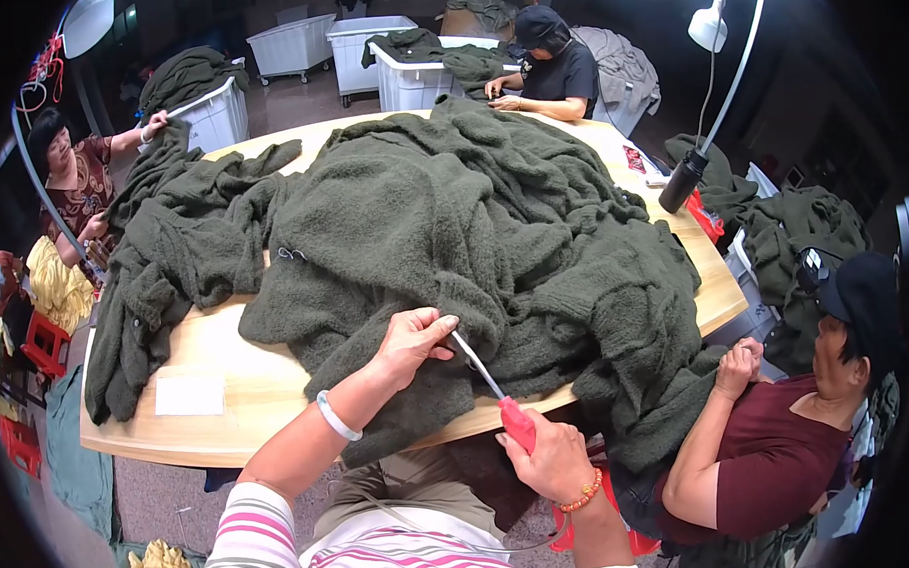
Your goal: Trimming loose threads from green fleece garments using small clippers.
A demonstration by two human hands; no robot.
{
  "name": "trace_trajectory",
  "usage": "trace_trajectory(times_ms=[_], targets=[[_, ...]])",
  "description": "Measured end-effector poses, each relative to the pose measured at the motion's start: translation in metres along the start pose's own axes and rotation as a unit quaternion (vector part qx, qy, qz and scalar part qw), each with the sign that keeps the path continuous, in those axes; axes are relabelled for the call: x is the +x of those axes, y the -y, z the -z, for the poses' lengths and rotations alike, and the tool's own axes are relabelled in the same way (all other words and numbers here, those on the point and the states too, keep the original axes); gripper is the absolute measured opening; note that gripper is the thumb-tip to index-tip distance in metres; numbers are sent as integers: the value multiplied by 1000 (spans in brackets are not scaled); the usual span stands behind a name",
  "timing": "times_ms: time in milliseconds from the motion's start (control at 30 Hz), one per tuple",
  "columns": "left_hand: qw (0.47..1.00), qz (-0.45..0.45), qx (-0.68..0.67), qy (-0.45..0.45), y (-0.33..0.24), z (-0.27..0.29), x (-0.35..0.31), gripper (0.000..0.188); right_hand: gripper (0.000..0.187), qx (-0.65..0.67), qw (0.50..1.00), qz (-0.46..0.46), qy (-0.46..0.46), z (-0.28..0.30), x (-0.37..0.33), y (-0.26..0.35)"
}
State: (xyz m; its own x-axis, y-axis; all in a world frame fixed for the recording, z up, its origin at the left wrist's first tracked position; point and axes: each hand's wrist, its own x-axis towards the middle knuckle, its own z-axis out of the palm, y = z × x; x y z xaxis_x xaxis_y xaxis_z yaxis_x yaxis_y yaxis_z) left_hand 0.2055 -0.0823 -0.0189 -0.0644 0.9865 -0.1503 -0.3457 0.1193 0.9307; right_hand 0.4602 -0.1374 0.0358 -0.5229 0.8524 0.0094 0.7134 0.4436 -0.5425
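A large heap of dark green fleecy garments [402, 201] covers most of the wooden table in front of me. My left hand [414, 346] is closed over the heap's near side, thumb and fingers pressed together; what they pinch is hidden. In my right hand [553, 459] is a red-handled tool [516, 422] with a long, thin metal shaft. The shaft slants up and left, its tip beside my left thumb. A thin cord passes below my right wrist. Green cloth hangs over the table's near edge beneath my left forearm.
A white paper [189, 396] lies on the wooden table [239, 420] at left. Co-workers sit at the left, far side and right; the right one [770, 443] is close to my right arm. White bins [417, 83] stand behind. A lamp arm [732, 64] rises at right.
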Motion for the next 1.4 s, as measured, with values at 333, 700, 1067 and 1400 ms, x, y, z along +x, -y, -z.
trace_trajectory(times_ms=[333,700,1067,1400], targets=[[999,-27,-45,-10,3,0,-1,21,25,73,996,-6,-48,-2,-6,-20],[998,-29,26,-48,28,-5,8,17,23,54,998,-37,-20,-2,-21,-20],[999,-42,26,-3,31,3,1,17,31,-6,1000,-5,7,5,-11,-7],[997,-69,30,17,32,10,-3,17,29,-32,999,3,9,6,-3,-10]])
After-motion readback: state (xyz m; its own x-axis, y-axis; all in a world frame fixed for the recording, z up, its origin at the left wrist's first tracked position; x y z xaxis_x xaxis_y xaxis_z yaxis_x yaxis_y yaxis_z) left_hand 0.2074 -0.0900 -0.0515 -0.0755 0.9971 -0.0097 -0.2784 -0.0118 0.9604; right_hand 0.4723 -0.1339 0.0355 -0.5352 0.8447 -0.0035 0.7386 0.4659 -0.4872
